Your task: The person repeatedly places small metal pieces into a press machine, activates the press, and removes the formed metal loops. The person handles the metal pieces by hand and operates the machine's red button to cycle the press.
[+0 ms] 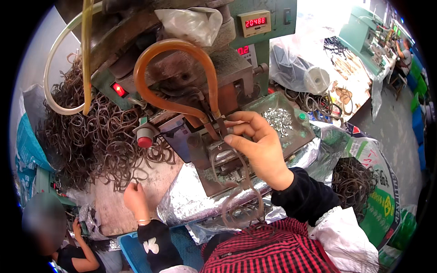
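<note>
My right hand (264, 150) is closed in a pinch, thumb against fingers, on a thin brown strap (246, 175) at the small metal die (221, 154) of a press machine (182, 75). The strap hangs down in loose curves toward my lap. On the left, my left hand (135, 200) has its fingers curled together at the edge of a large heap of curled brown straps (91, 141). Whatever lies between those fingertips is too small to make out. An orange hose (140, 75) loops down to the die just beside my right fingers.
A red push button (144, 138) stands left of the die. Small silvery pieces (278, 120) lie on the metal tray (298, 136) at right. A blue basket (134, 255) is by my lap; a sack (378, 182) with brown straps stands right. A co-worker (77, 245) sits lower left.
</note>
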### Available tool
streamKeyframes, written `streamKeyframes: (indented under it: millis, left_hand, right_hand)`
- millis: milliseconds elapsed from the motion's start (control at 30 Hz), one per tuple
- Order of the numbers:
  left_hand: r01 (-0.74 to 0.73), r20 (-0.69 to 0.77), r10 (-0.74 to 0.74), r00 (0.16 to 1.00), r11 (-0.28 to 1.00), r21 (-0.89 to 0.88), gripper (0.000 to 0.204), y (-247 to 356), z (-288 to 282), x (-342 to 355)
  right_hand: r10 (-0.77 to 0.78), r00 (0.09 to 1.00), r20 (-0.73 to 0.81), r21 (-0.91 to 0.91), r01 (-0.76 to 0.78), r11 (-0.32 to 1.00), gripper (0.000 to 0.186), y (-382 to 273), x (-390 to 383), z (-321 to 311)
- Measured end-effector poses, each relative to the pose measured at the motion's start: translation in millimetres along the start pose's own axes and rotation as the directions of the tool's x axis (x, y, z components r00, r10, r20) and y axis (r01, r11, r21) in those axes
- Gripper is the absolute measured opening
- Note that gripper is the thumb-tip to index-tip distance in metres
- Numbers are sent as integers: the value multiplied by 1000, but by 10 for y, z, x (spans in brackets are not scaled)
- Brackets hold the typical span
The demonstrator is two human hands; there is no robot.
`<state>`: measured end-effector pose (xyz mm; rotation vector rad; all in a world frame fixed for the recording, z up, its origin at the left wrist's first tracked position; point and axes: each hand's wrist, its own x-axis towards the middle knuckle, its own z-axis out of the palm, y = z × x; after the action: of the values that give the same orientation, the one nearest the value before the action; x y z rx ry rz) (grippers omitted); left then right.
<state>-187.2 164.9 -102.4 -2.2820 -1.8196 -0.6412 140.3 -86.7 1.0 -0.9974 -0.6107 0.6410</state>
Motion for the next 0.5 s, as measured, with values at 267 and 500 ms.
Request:
streamKeyframes:
  millis: [267,500]
  left_hand:
    - [127,78,-148,986,362,-923,30,339,-358,-243]
    - [-804,-661,460,593,291,-519,32,2022,-1235,-693]
  right_hand:
    - [-127,984,127,-258,157,953,46,-230,-240,14]
    - [-352,933,73,-995,43,-93,29,277,219,-1069]
